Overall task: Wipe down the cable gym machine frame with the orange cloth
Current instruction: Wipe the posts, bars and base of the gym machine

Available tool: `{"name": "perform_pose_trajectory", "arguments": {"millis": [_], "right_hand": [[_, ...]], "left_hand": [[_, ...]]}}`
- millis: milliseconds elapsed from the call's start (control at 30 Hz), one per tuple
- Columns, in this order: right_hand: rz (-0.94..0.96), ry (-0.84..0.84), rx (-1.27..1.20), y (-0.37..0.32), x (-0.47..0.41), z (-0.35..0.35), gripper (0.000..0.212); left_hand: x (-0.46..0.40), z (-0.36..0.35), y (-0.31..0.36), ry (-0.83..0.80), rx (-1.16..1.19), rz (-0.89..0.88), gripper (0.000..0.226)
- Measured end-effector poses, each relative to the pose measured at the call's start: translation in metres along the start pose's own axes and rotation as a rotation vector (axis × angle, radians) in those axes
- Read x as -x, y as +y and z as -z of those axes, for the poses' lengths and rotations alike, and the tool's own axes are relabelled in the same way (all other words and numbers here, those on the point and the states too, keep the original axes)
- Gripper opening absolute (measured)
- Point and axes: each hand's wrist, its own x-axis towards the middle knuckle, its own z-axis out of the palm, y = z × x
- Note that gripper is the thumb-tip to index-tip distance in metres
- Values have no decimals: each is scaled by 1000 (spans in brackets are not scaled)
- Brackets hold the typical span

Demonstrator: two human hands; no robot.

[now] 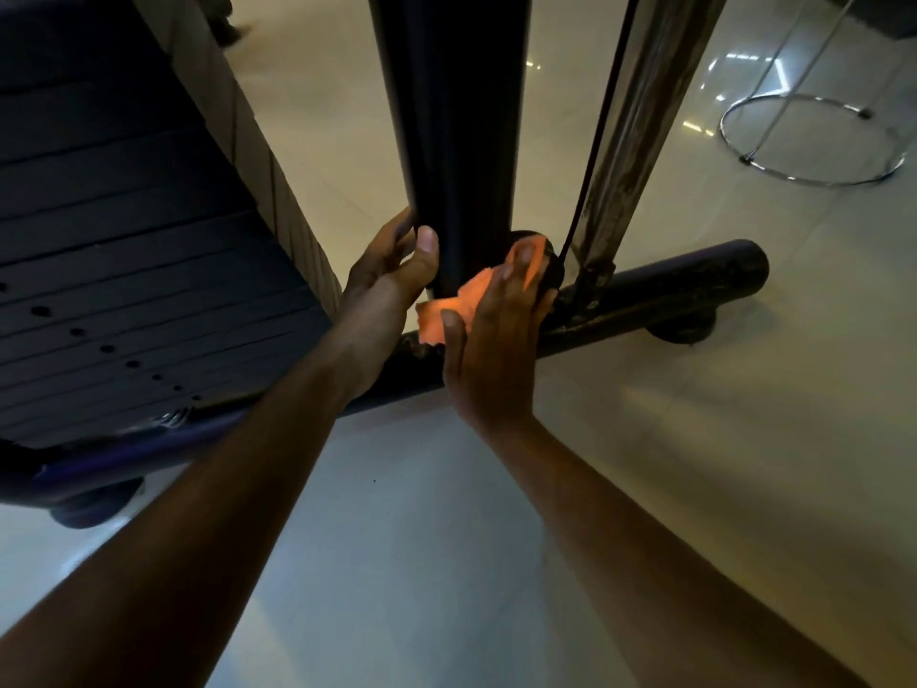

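The left hand (392, 270) wraps around the foot of the dark upright post (449, 116) of the cable machine frame, its grip closed on the post with the thumb on the near face and the fingers curled round the left edge. The right hand (489, 340) lies with fingers stretched nearly straight, pressing the orange cloth (449, 307) against the joint where the post meets the horizontal base tube (660, 295) (a grip that is flat rather than clenched; the cloth is pinned under the palm and fingers). The cloth bunches out to the left of the hand, just beside the left thumb. A thin black cable (603, 121) and a chrome guide rod (640, 121) run down to the base tube just right of the post. To the left sits the stack of weight plates (124, 270). Far right on the glossy floor (645, 464) stands a chrome ring base (814, 139).
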Motion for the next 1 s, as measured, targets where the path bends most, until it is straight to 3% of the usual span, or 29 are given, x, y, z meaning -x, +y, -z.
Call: {"name": "perform_pose_trajectory", "arguments": {"millis": [100,167,233,367,433,500,600,633,833,900,1000], "right_hand": [[221,-167,247,59,39,-9,83],[197,-254,296,80,58,-9,90],[68,-252,172,70,62,-9,86],[-299,-48,-230,15,50,-30,80],[-406,-12,-309,3,49,-37,81],[-327,-88,-212,18,55,-34,86],[-15,-257,92,64,64,-23,101],[13,-271,133,72,65,-21,103],[-470,-37,-211,1,59,-44,90],[-377,-112,-90,17,66,-40,91],[-68,-263,194,67,73,-22,88]], "left_hand": [[3,-2,-15,-13,-4,2,77],[5,-4,-25,-13,-7,25,77],[5,-6,-33,-12,-11,33,81],[1,-4,-36,-16,-3,20,81],[1,-2,-37,-19,3,11,81],[2,-3,-38,-14,4,8,79],[3,-4,-40,1,-11,15,73],[3,-5,-42,5,-10,20,72],[2,-6,-48,28,16,33,69],[2,-7,-48,28,18,27,77],[1,-7,-53,18,13,19,84]]}}
